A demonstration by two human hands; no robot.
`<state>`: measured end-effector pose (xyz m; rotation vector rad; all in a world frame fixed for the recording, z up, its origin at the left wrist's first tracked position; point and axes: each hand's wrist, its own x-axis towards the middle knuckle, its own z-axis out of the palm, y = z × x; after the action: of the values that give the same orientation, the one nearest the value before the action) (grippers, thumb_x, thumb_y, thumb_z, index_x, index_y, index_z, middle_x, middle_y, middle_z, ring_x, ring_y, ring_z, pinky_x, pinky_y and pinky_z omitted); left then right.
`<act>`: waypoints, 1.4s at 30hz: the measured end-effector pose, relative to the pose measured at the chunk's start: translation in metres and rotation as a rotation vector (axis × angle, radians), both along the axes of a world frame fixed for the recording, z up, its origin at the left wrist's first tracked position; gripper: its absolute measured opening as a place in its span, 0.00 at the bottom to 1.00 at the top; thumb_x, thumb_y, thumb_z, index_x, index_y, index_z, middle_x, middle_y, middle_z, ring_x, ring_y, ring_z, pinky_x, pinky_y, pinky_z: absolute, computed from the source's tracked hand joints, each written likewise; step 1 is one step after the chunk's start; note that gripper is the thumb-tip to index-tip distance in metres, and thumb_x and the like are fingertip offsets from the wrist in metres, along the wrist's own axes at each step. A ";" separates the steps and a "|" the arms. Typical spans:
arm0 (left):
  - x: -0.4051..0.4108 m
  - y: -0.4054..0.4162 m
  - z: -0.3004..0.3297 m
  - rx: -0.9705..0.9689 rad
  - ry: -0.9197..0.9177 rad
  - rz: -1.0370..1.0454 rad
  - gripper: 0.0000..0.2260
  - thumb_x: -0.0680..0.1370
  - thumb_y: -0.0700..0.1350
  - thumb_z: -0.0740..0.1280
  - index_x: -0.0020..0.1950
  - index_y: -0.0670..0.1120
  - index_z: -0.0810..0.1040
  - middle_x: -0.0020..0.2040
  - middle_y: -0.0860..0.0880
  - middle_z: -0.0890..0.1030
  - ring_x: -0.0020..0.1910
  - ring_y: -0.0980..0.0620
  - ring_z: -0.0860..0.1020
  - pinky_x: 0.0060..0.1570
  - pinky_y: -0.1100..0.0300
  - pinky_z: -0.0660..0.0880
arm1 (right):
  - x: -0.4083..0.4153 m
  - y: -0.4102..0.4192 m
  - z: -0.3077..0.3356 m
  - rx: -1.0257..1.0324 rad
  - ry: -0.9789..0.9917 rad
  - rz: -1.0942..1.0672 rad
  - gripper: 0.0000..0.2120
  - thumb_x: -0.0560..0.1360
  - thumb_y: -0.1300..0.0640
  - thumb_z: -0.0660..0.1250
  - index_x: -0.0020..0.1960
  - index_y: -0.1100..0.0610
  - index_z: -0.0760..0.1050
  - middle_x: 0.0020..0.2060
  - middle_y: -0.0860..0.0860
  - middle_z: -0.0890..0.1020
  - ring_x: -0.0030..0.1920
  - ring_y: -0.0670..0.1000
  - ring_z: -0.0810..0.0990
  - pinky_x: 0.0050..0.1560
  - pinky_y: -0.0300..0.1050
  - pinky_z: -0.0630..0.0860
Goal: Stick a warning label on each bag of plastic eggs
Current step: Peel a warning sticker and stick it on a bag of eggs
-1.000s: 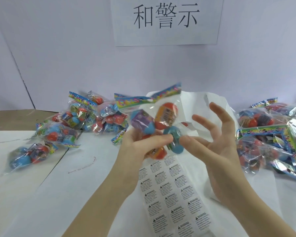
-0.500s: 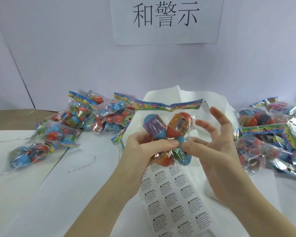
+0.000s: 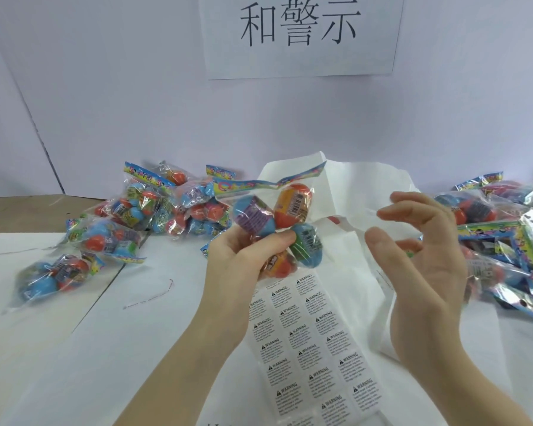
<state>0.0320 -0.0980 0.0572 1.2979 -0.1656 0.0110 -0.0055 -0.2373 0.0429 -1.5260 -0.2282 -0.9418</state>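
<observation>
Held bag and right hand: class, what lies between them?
Head view: nothing in the gap between bag and right hand; white paper lies behind.

The white-covered table (image 3: 59, 364) carries egg bags left (image 3: 142, 216) and right (image 3: 505, 241), and a warning-label sheet (image 3: 308, 348).

My right hand (image 3: 425, 256) now sits apart from the bag (image 3: 277, 222), no longer touching; my left hand (image 3: 243, 259) tilts it leftward.

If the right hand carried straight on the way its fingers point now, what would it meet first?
Its fingers point left, so the right hand would most likely meet the bag of plastic eggs held in the left hand's grip, probably at the green and blue egg. Depth is unclear from this one view.
</observation>
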 end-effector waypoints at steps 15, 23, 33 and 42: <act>-0.003 -0.004 -0.002 0.020 -0.112 -0.023 0.08 0.65 0.42 0.72 0.43 0.44 0.82 0.38 0.50 0.84 0.32 0.57 0.79 0.32 0.65 0.77 | 0.000 0.005 0.001 -0.089 0.214 0.082 0.08 0.62 0.54 0.70 0.39 0.46 0.74 0.36 0.38 0.79 0.40 0.39 0.72 0.44 0.29 0.63; -0.006 -0.006 0.000 0.036 -0.145 -0.021 0.09 0.62 0.46 0.72 0.40 0.49 0.84 0.36 0.50 0.84 0.33 0.57 0.79 0.32 0.65 0.76 | 0.001 0.005 0.000 -0.161 0.218 0.040 0.09 0.63 0.54 0.71 0.40 0.45 0.73 0.40 0.41 0.80 0.41 0.40 0.73 0.43 0.26 0.63; -0.008 -0.006 0.002 0.003 -0.123 -0.063 0.11 0.59 0.47 0.73 0.40 0.47 0.83 0.37 0.46 0.83 0.33 0.52 0.77 0.35 0.63 0.77 | -0.001 0.008 0.001 -0.238 0.302 -0.047 0.12 0.65 0.47 0.75 0.41 0.39 0.73 0.42 0.35 0.78 0.43 0.41 0.73 0.55 0.45 0.65; -0.008 -0.002 0.006 -0.122 0.029 -0.201 0.17 0.54 0.46 0.78 0.41 0.45 0.84 0.37 0.47 0.83 0.31 0.54 0.80 0.32 0.65 0.76 | 0.004 0.001 0.008 0.114 0.469 0.393 0.15 0.62 0.47 0.74 0.46 0.50 0.83 0.37 0.45 0.84 0.35 0.40 0.78 0.34 0.28 0.70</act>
<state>0.0237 -0.0998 0.0635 1.1546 -0.2660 -0.1672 -0.0017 -0.2366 0.0505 -1.4809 -0.1258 -0.2704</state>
